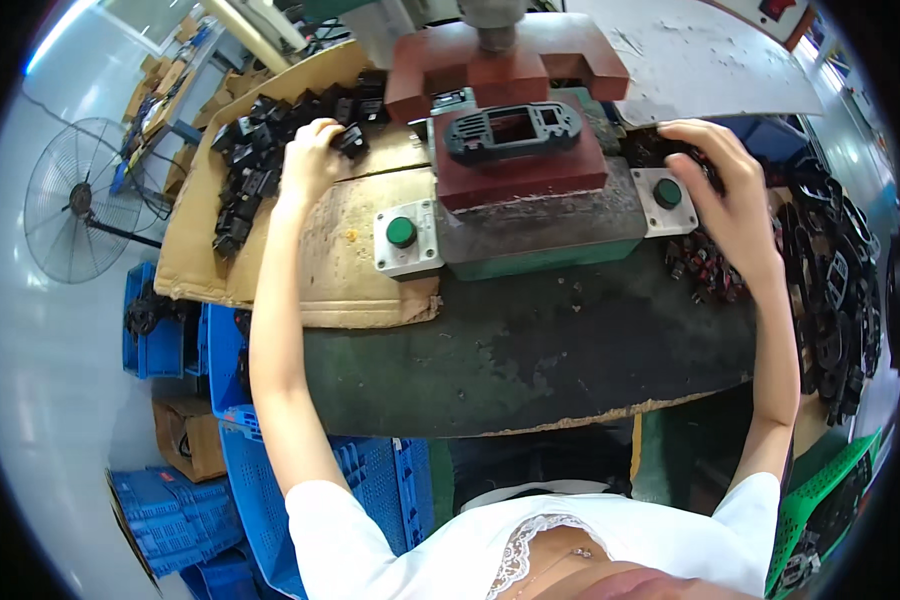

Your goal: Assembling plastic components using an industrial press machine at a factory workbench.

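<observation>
My left hand (312,160) is at the back left, fingers curled against a small black plastic block (351,142) beside a pile of similar black blocks (255,140). My right hand (725,175) is held over the right side, thumb and fingers apart, with nothing seen in it. Below it lie small dark and red parts (705,270). Between my hands, a dark oblong plastic housing (512,132) with a rectangular opening lies on the red block (520,183) of a press. The red upper press piece (505,65) stands above and behind it.
Green push buttons in white boxes flank the press, one left (401,232) and one right (668,193). Cardboard (355,240) covers the bench's left. Black frame-like parts (835,290) heap at the far right. Blue crates (240,470) and a standing fan (82,200) are at the left.
</observation>
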A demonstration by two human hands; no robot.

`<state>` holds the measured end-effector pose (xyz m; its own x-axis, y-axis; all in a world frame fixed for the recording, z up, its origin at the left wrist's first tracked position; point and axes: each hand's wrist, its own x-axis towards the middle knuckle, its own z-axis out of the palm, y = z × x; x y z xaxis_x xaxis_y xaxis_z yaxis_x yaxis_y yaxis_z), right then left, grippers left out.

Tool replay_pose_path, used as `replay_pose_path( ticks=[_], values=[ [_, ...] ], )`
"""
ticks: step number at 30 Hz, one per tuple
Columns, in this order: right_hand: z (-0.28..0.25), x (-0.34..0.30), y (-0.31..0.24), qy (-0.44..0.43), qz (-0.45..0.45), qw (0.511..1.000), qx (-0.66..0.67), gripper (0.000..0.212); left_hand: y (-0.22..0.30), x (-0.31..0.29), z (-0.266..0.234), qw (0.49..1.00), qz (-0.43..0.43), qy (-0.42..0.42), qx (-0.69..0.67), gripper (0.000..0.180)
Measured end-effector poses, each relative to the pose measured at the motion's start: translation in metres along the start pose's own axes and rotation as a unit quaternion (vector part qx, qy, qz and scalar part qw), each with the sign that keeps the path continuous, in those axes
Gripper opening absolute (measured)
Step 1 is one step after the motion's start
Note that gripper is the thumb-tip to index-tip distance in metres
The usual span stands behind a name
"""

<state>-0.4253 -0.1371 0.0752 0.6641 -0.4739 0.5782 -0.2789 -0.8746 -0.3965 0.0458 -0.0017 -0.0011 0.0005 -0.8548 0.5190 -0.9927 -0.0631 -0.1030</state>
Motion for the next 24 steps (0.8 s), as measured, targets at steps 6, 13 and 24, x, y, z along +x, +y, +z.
replay_pose_path(
  ticks=[6,13,24],
  values=[
    [-0.044,-0.042,0.050,0.071,0.164,0.984,-0.005,0.025,0.013,-0.004,0.003,0.994,0.004,0.044,-0.104,0.024],
    [-0.047,-0.052,0.056,0.066,0.175,0.982,-0.019,0.026,0.036,-0.002,0.010,0.965,-0.061,-0.046,-0.252,0.030],
    [-0.016,-0.044,0.099,-0.051,0.046,0.991,-0.110,0.012,0.065,0.017,0.004,0.836,-0.284,-0.082,-0.462,0.046]
  ],
)
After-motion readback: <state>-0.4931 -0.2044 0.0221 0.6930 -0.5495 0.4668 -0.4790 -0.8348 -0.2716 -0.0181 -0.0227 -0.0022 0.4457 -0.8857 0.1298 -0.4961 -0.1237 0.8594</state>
